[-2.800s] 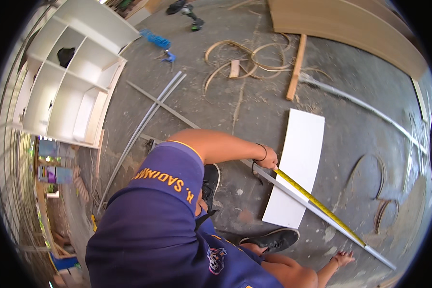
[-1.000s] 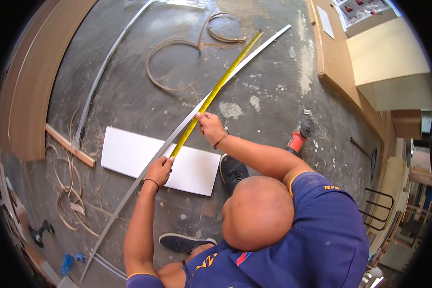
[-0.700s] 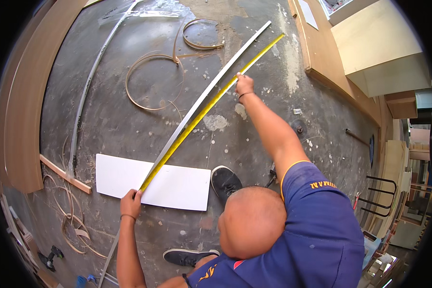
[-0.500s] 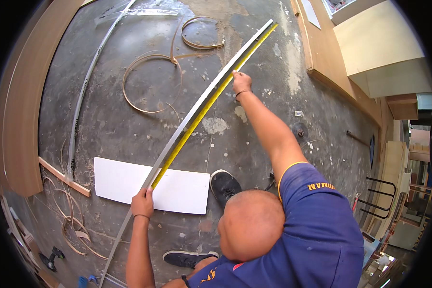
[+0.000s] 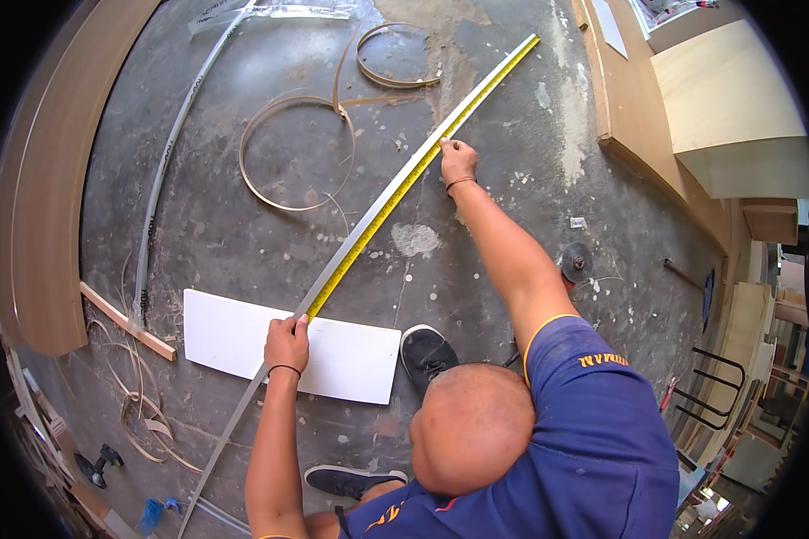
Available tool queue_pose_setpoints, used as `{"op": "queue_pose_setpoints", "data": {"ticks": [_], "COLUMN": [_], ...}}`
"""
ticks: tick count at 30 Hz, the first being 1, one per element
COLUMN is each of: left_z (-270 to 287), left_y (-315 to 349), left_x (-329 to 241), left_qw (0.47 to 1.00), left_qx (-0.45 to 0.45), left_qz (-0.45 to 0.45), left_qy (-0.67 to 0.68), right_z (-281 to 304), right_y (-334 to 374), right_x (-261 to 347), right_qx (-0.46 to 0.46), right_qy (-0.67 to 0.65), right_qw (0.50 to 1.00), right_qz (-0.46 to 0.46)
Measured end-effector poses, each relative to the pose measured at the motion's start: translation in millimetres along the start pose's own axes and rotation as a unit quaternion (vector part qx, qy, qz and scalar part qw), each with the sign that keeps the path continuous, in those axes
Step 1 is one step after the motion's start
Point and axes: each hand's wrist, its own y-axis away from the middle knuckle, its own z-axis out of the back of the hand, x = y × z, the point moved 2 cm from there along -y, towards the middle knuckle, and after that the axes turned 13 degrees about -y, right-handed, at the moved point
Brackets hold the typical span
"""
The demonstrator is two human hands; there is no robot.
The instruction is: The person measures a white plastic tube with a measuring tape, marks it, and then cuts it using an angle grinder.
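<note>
Right hand slid back along yellow tape measure, left hand pinning it

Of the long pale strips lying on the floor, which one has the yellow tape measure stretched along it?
The straight metal strip running diagonally under both hands, with the yellow tape measure along its edge. The other, a curved pale strip, lies bare at the left.

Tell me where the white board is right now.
In the head view, the white board lies flat on the concrete floor, lower centre, under the left hand, beside a black shoe.

left hand near, right hand outstretched
</note>
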Motion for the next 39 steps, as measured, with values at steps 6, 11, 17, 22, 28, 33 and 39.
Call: {"op": "queue_pose_setpoints", "data": {"ticks": [6,11,17,22,28,33,39], "left_z": [-18.6,-16.8,-18.7,-27.5,-30.2,-23.6,-20.5], "left_y": [8.1,10.6,16.0,37.9,39.3,37.3,32.9], "left_x": [20.4,30.4,68.4,90.9,103.6,105.0,102.3], "left_qw": [0.999,0.998,0.999,0.997,0.996,0.995,0.991], "left_qx": [-0.040,-0.056,-0.026,-0.011,0.019,0.042,0.080], "left_qz": [0.003,0.014,0.038,0.068,0.081,0.089,0.105], "left_qy": [0.035,0.016,-0.009,-0.023,-0.023,-0.027,-0.033], "right_z": [-8.3,-3.6,-5.6,-3.7,0.1,-1.8,-5.5], "right_y": [9.0,24.6,49.0,80.2,93.2,96.4,116.1], "right_x": [-3.8,3.4,-5.9,-1.7,5.3,3.8,0.7], "right_qx": [0.036,0.068,0.135,0.175,0.198,0.207,0.183], "right_qy": [0.048,0.108,0.135,0.164,0.210,0.224,0.003], "right_qw": [0.997,0.991,0.981,0.971,0.956,0.950,0.972], "right_qz": [0.051,0.048,0.015,0.008,0.042,0.073,0.146]}}
